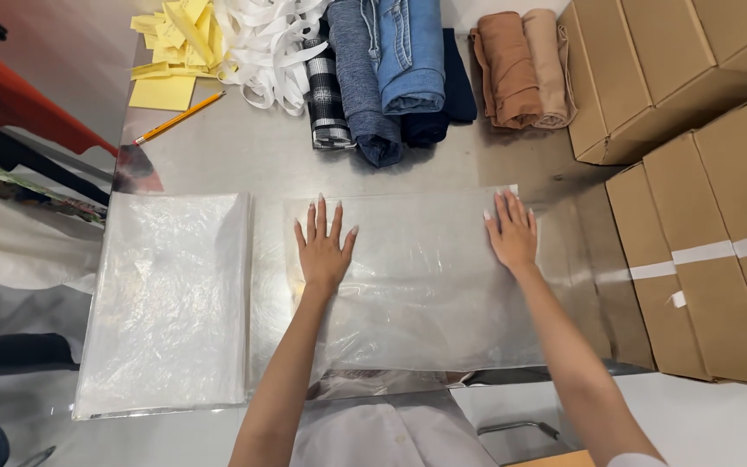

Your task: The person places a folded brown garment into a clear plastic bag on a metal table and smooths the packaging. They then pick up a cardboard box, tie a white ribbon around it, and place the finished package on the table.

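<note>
Head view: clear plastic bag (417,294) flat under both hands' fingers (322,227).

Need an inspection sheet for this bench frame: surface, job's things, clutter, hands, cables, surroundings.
Surface: reflective steel table top, partly covered by plastic.
Job's things: clear plastic bag lying flat under both hands; stack of clear plastic bags beside it, to the left.
Clutter: yellow paper slips, yellow pencil, pile of white strips, rolled checked, denim and dark garments, rolled tan and beige garments, all along the far edge.
Hands: left hand and right hand open, palms flat on the bag, apart.
Cables: nothing seen.
Surroundings: brown cardboard boxes on the right; hanging garments on the left.
</note>
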